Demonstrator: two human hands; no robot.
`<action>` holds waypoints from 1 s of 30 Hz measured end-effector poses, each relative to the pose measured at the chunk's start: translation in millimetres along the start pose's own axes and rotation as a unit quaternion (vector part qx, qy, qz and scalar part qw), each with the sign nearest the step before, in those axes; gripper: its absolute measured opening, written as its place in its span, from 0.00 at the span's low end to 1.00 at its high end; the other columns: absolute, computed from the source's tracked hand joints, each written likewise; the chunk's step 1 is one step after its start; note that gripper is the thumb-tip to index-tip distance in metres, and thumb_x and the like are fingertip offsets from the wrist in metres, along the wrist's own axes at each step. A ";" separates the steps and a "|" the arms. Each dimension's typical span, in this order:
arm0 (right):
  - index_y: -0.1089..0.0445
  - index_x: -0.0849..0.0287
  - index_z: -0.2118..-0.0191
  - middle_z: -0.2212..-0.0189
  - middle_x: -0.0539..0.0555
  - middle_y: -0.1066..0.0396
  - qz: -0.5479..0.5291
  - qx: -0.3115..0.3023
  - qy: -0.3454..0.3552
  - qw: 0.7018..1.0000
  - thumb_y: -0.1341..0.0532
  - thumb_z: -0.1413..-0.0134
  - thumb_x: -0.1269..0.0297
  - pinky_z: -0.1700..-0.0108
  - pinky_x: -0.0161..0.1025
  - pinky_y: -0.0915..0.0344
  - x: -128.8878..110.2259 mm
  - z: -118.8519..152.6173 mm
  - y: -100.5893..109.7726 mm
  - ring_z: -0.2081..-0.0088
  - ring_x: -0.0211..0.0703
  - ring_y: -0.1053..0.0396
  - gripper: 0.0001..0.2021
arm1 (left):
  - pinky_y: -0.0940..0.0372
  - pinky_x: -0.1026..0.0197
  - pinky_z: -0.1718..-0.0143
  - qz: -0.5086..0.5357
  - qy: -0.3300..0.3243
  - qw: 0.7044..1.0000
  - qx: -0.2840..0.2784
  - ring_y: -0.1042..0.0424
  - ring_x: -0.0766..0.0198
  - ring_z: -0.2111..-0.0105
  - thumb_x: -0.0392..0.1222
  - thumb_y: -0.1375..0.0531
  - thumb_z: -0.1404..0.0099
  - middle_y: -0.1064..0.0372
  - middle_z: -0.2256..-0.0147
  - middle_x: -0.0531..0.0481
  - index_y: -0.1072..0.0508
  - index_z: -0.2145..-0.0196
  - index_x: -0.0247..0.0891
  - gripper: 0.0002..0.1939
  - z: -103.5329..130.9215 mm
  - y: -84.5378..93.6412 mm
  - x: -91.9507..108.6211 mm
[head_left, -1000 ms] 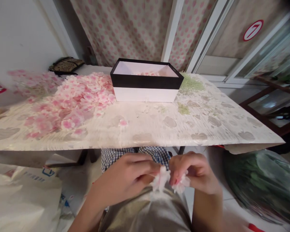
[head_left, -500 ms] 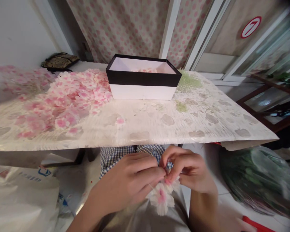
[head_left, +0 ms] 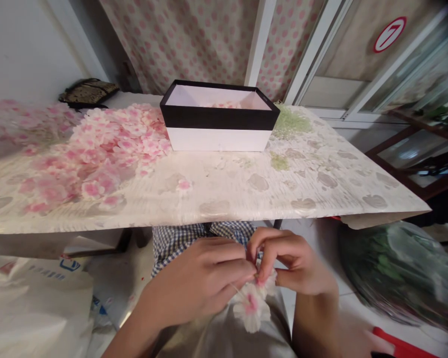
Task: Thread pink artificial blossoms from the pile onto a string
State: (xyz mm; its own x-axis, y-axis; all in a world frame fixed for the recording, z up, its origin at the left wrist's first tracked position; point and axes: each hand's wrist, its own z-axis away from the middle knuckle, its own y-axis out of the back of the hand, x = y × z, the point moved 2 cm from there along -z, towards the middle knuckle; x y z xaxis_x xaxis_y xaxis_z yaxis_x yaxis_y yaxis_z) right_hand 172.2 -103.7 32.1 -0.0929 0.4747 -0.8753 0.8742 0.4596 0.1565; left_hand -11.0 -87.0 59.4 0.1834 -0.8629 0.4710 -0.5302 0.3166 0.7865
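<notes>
White flowers with pink centres [head_left: 251, 304] hang just below my fingers, over my lap. My left hand [head_left: 205, 278] is closed, its fingertips pinched at the top of these flowers, where a thin strand shows. Touching the same spot, my right hand [head_left: 289, 261] has its thumb and index finger pressed together on the flowers. Both hands meet in front of the table's near edge. Where exactly the fingertips grip is partly hidden by the fingers.
On the patterned table [head_left: 231, 199] stands a black and white box [head_left: 218, 119] with pink flowers inside. Pink blossoms [head_left: 112, 139] are heaped left of it, green sprigs [head_left: 293, 122] right. A single blossom [head_left: 184, 184] lies near the front. White bags [head_left: 33, 308] are at lower left.
Both hands still pinch the flowers, with only slight finger movement. The view has shifted slightly.
</notes>
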 end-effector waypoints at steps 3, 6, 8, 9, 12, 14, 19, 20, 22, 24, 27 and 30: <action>0.29 0.59 0.73 0.70 0.51 0.32 0.006 0.004 -0.004 1.000 0.36 0.47 0.76 0.64 0.33 0.33 0.9 0.0 -0.2 0.67 0.35 0.31 0.07 | 0.39 0.62 0.68 -0.015 -0.009 1.000 -0.009 0.37 0.66 0.73 0.37 0.53 0.26 0.36 0.73 0.53 0.28 0.68 0.36 0.17 -1.4 -0.9 1.0; 0.29 0.58 0.73 0.70 0.50 0.32 0.015 0.013 -0.009 1.000 0.37 0.46 0.76 0.65 0.33 0.34 2.3 0.0 -0.3 0.67 0.34 0.31 0.08 | 0.38 0.62 0.66 -0.029 -0.020 0.999 -0.015 0.36 0.65 0.72 0.34 0.53 0.27 0.34 0.72 0.52 0.28 0.67 0.35 0.16 -3.1 -1.5 1.7; 0.29 0.58 0.74 0.70 0.50 0.32 0.028 0.022 -0.018 0.999 0.37 0.46 0.77 0.65 0.33 0.35 2.6 0.5 -0.1 0.68 0.34 0.31 0.08 | 0.38 0.61 0.67 -0.039 -0.019 0.999 -0.020 0.36 0.64 0.72 0.33 0.53 0.28 0.34 0.71 0.51 0.28 0.67 0.34 0.15 -4.3 -2.4 1.7; 0.29 0.58 0.74 0.70 0.50 0.32 0.032 0.026 -0.023 0.999 0.37 0.47 0.77 0.65 0.33 0.35 2.5 1.1 0.1 0.68 0.34 0.31 0.09 | 0.39 0.61 0.67 -0.042 -0.019 0.999 -0.021 0.36 0.64 0.71 0.32 0.53 0.29 0.34 0.71 0.51 0.28 0.67 0.33 0.15 -4.8 -3.0 1.6; 0.29 0.58 0.74 0.70 0.49 0.31 0.022 0.025 -0.031 0.999 0.36 0.47 0.76 0.65 0.32 0.36 2.6 3.7 1.7 0.68 0.34 0.31 0.08 | 0.40 0.62 0.68 -0.021 -0.013 0.999 -0.020 0.36 0.64 0.71 0.31 0.51 0.30 0.35 0.71 0.51 0.28 0.68 0.34 0.13 -6.0 -5.5 -0.4; 0.28 0.56 0.70 0.69 0.49 0.30 0.014 0.043 -0.034 0.998 0.35 0.46 0.74 0.65 0.33 0.35 5.7 4.2 6.4 0.67 0.35 0.30 0.06 | 0.40 0.64 0.68 0.028 0.011 1.000 -0.005 0.35 0.66 0.71 0.31 0.49 0.30 0.34 0.70 0.52 0.29 0.67 0.36 0.11 -6.9 -6.8 -6.2; 0.28 0.55 0.65 0.69 0.50 0.30 0.222 0.250 -0.090 0.938 0.39 0.43 0.72 0.63 0.37 0.35 34.1 -8.9 38.5 0.67 0.38 0.32 0.04 | 0.40 0.65 0.70 0.038 0.186 0.969 0.159 0.33 0.67 0.72 0.31 0.48 0.31 0.32 0.68 0.52 0.27 0.60 0.37 0.10 -15.3 -0.2 -45.4; 0.28 0.56 0.65 0.68 0.51 0.31 0.276 0.273 -0.096 0.916 0.40 0.44 0.72 0.64 0.37 0.35 41.2 -14.0 44.6 0.67 0.39 0.32 0.05 | 0.38 0.64 0.69 0.010 0.220 0.958 0.186 0.32 0.66 0.70 0.31 0.48 0.31 0.31 0.68 0.50 0.27 0.61 0.36 0.10 -19.4 1.7 -55.3; 0.26 0.58 0.61 0.65 0.53 0.31 0.332 0.261 -0.106 0.900 0.41 0.45 0.73 0.64 0.38 0.34 55.3 -25.2 51.8 0.67 0.39 0.32 0.08 | 0.36 0.60 0.64 -0.058 0.282 0.934 0.214 0.30 0.61 0.65 0.29 0.48 0.34 0.29 0.64 0.47 0.27 0.61 0.34 0.11 -30.5 3.6 -74.4; 0.26 0.58 0.60 0.64 0.55 0.32 0.363 0.224 -0.120 0.897 0.42 0.44 0.73 0.64 0.39 0.34 65.8 -34.6 53.4 0.66 0.41 0.32 0.09 | 0.35 0.56 0.58 -0.133 0.335 0.911 0.200 0.29 0.57 0.61 0.29 0.51 0.34 0.30 0.61 0.43 0.27 0.60 0.32 0.13 -43.5 1.2 -90.9; 0.27 0.58 0.66 0.66 0.55 0.33 0.397 0.211 -0.129 0.884 0.43 0.44 0.72 0.63 0.40 0.35 71.7 -41.6 50.3 0.65 0.44 0.33 0.08 | 0.35 0.52 0.55 -0.164 0.351 0.907 0.164 0.30 0.52 0.58 0.28 0.53 0.35 0.32 0.59 0.37 0.28 0.58 0.28 0.15 -59.2 -9.3 -105.3; 0.32 0.58 0.72 0.69 0.54 0.35 0.400 0.233 -0.129 0.877 0.44 0.46 0.73 0.61 0.42 0.38 72.2 -42.0 47.8 0.65 0.45 0.35 0.07 | 0.36 0.48 0.51 -0.170 0.336 0.918 0.120 0.32 0.48 0.55 0.30 0.51 0.35 0.33 0.58 0.36 0.29 0.54 0.25 0.16 -62.3 -18.8 -105.3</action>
State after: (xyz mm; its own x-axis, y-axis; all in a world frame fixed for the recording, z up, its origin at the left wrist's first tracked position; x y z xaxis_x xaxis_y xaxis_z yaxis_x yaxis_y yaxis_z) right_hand 187.2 -15.9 -4.4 0.6969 0.2915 -0.6553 0.7163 -0.3281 0.6158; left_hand 31.2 22.4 19.8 0.7994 -0.4318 0.4177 -0.4997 -0.0918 0.8613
